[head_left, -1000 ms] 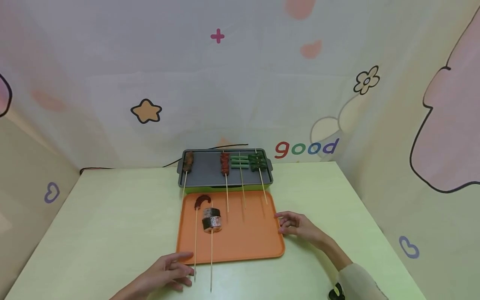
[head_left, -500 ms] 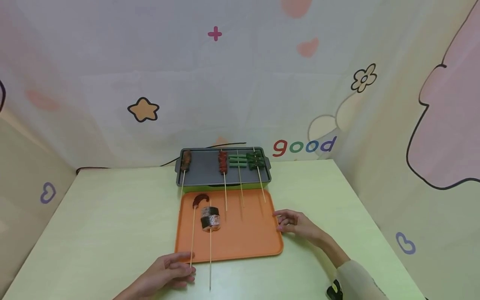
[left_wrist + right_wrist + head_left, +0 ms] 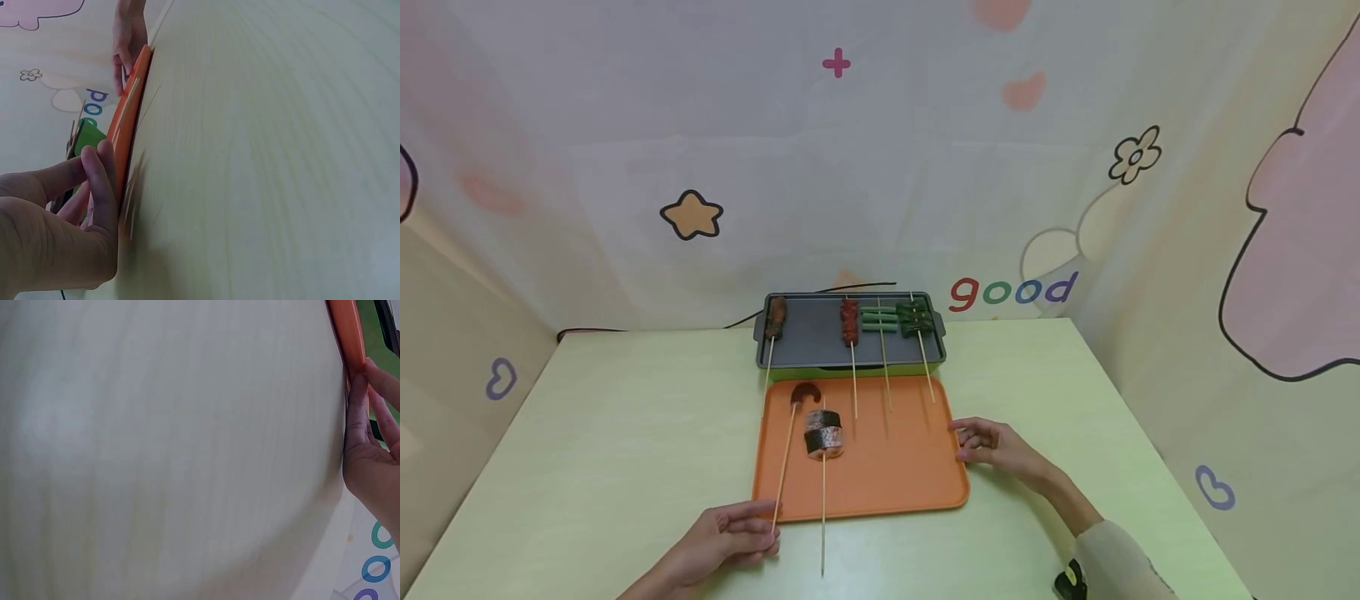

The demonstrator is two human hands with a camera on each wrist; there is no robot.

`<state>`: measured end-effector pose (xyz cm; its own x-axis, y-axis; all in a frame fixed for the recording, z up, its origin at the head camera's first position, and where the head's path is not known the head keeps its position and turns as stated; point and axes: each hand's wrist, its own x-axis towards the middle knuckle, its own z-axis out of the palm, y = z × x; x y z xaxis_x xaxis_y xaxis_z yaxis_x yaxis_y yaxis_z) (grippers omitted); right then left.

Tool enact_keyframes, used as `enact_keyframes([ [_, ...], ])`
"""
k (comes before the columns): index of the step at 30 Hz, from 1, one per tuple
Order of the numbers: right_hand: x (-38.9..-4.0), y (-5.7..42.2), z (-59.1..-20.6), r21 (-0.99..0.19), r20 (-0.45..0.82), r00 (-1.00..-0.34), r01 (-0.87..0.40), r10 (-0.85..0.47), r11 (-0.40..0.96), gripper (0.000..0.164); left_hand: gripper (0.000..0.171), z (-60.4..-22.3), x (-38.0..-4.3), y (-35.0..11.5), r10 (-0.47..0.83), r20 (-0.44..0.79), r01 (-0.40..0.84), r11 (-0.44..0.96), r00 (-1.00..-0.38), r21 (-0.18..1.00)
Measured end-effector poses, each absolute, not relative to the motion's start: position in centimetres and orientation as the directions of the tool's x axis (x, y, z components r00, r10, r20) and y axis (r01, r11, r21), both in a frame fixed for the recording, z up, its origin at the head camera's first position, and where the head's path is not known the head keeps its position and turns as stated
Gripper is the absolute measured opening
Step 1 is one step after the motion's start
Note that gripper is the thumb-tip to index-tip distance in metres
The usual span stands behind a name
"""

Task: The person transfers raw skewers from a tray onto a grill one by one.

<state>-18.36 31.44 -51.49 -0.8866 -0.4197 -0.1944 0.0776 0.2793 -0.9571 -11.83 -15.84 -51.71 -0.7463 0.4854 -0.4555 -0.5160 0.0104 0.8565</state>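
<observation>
In the head view my left hand (image 3: 718,540) pinches the lower stick of a skewer (image 3: 785,467) topped with a curved dark red piece, at the front left corner of an orange tray (image 3: 895,487). That dark red piece (image 3: 805,392) is over the tray's back left. Beside it lies a skewer with a thick black-and-white banded roll (image 3: 823,434), its stick jutting past the front rim. My right hand (image 3: 1000,450) grips the tray's right rim between thumb and fingers. The right wrist view shows this hand (image 3: 375,434) against the rim; the left wrist view shows the left fingertips (image 3: 94,159) close together.
Behind the tray stands a grey grill pan (image 3: 808,333) on a green base. Across it lie a brown meat skewer (image 3: 776,318), a red meat skewer (image 3: 849,323), a green bean skewer (image 3: 880,319) and a leafy green skewer (image 3: 915,318). Their sticks reach forward, some over the tray.
My left hand has closed on the curved dark red skewer's stick and drawn its lower end left, so the stick slants more. The right hand stays at the tray rim.
</observation>
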Motion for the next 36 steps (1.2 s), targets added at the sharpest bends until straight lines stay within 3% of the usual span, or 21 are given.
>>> enact_keyframes([
  [9, -18.4, 31.5, -51.5, -0.96, -0.19, -0.886, 0.077, -0.422, 0.269, 0.054, 0.057, -51.5, -11.7, -16.6, 0.516, -0.435, -0.481, 0.05, -0.738, 0.875],
  [18, -18.6, 31.5, -51.9, -0.96, -0.194, -0.887, 0.083, -0.42, 0.267, 0.054, 0.063, -50.3, -12.7, -16.0, 0.484, -0.412, -0.425, 0.088, -0.772, 0.901],
  [29, -18.7, 31.5, -52.0, -0.957, -0.197, -0.891, 0.084, -0.409, 0.279, 0.053, 0.059, -49.3, -17.1, -12.4, 0.334, -0.402, -0.442, -0.049, -0.852, 0.896],
  [36, -18.5, 31.4, -51.9, -0.957, -0.202, -0.893, 0.091, -0.403, 0.277, 0.054, 0.056, -49.4, -18.8, -11.3, 0.308, -0.379, -0.428, -0.106, -0.873, 0.898],
])
